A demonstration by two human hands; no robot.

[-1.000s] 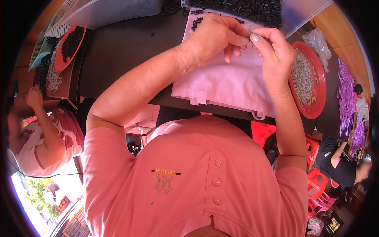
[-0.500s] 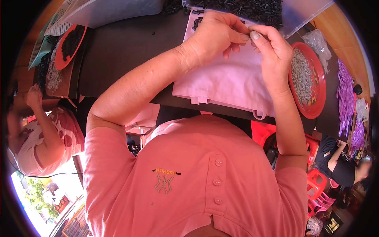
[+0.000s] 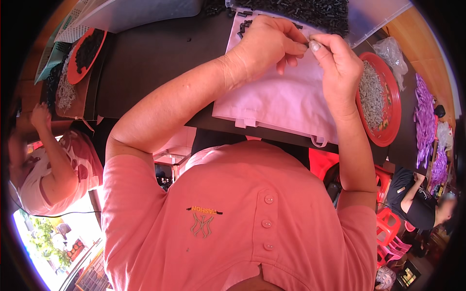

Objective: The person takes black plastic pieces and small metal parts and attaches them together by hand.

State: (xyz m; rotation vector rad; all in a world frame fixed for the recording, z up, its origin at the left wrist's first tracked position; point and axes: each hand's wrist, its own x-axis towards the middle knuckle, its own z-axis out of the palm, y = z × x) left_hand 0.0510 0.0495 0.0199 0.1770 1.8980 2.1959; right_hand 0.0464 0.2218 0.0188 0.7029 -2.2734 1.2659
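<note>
Above a pink cloth (image 3: 272, 104) with small loops at its near edge, my two hands meet fingertip to fingertip. My left hand (image 3: 272, 46) is closed in a pinch, thumb against forefinger. My right hand (image 3: 338, 68) pinches close beside it, thumb and forefinger together. Something tiny and dark seems to sit between the fingertips, too small to name. Small black parts (image 3: 310, 12) fill a clear bin just beyond my hands, and a few lie on the cloth. Right of my right hand, a red tray (image 3: 392, 116) holds many small silvery metal pieces (image 3: 370, 97).
A translucent bin (image 3: 136, 17) stands on the dark table (image 3: 160, 63) at far left, near a red dish (image 3: 73, 72) of black pieces. Clear plastic bags (image 3: 392, 58) and purple strands (image 3: 424, 121) lie to the right. Other people sit at left and right.
My right hand has shifted slightly right and nearer to me, its fingertips a little farther from the left ones. My left hand has hardly moved, still pinching.
</note>
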